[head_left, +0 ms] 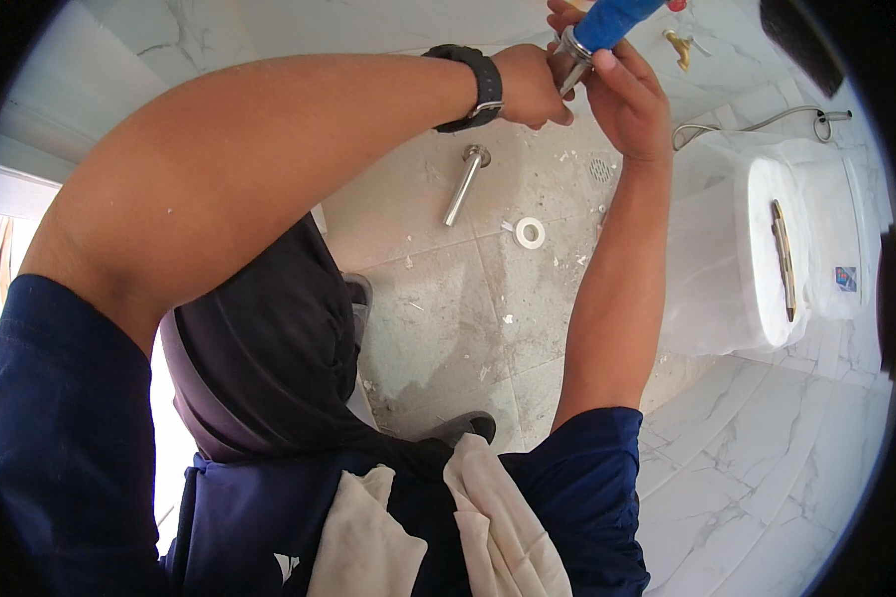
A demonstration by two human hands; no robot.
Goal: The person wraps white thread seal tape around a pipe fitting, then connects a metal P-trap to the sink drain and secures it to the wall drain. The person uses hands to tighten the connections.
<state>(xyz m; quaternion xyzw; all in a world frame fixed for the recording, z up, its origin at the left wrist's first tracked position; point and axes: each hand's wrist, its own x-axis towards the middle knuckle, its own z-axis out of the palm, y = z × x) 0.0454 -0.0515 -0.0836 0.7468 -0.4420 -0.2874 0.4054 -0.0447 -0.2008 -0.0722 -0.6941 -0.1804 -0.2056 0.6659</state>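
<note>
At the top of the view, my two hands are raised around a thick blue tube with a shiny metal collar and narrow metal end. My left hand, with a black watch at its wrist, closes its fingers at the metal end. From the other side my right hand holds the tube near the collar, its thumb lying along it. Some fingers are hidden behind the tube. Below, on the dusty tiled floor, lie a metal pipe with a round flange and a white roll of tape.
To the right stands a toilet wrapped in clear plastic; a long slim tool lies on its lid. A brass tap and a flexible hose are near the wall. A floor drain sits amid scattered debris.
</note>
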